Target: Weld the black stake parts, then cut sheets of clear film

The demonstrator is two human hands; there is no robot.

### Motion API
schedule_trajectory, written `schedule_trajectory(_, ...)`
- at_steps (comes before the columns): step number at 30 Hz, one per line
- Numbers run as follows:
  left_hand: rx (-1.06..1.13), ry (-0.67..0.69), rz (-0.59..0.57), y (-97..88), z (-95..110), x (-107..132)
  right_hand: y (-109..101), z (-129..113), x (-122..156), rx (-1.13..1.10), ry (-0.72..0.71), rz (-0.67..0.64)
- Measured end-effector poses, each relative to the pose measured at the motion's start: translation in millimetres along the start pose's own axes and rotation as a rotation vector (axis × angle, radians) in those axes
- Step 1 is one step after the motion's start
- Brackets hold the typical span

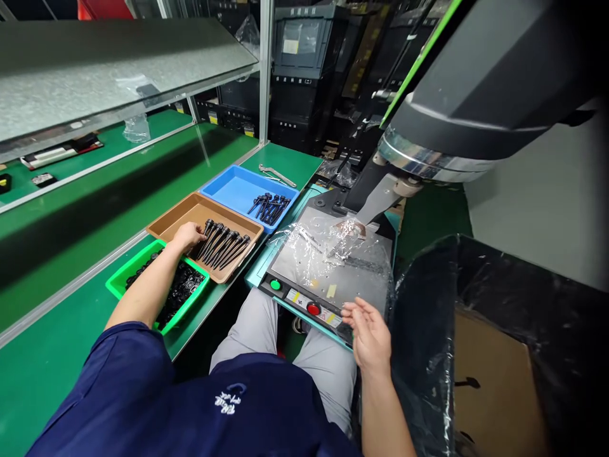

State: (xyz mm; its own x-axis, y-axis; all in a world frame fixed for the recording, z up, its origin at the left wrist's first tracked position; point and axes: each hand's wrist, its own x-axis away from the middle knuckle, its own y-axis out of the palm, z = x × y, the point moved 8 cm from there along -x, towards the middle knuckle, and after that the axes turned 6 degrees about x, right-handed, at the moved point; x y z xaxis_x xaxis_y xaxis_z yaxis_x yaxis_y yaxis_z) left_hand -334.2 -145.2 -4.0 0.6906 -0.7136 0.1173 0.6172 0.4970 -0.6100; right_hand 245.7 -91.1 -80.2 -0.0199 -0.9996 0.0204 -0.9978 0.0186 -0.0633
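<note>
While the left hand (189, 236) was at the black rods (219, 244) in a brown tray (188, 211), its grip too hidden to tell, the right hand (370, 335) hovered, loosely spread, near the red button (313, 309) of a machine (457, 101); more rods (270, 208) lay in a blue tray (231, 187).

Worn by the worker, as noted from where I stand: navy-blue shirt (285, 412), matte, plain cloth. Left sleeve (133, 349) short, lightly creased, same navy. On the shirt front, a small white marking (227, 404), strokes like written characters, not legible; a curved blue shape just above it. Trousers (254, 320) light grey, loosely folded. Shoe (297, 325) mostly hidden, dark with pale parts. Left hand (189, 236) and right hand (372, 336) bare.
</note>
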Motion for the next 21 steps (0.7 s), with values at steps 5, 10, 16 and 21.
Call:
schedule_trajectory(5, -0.257, 0.147, 0.094, -8.9, 30.7, 10.7, -25.3, -2.1, -42.0, 0.704, -0.206, 0.299)
schedule_trajectory(10, -0.101, 0.431, -0.119, 44.4, 96.5, 82.5, 10.9, 25.0, -46.5, 0.967, -0.175, 0.127)
schedule_trajectory(16, -0.003, 0.502, -0.595, 177.9, 104.3, 159.8, 29.7, 23.3, -8.8, 0.907, -0.35, 0.156)
schedule_trajectory(21, 0.246, 0.341, -0.703, 247.1, 98.3, 195.3, 24.8, -3.4, 27.2, 0.641, -0.409, 0.151)
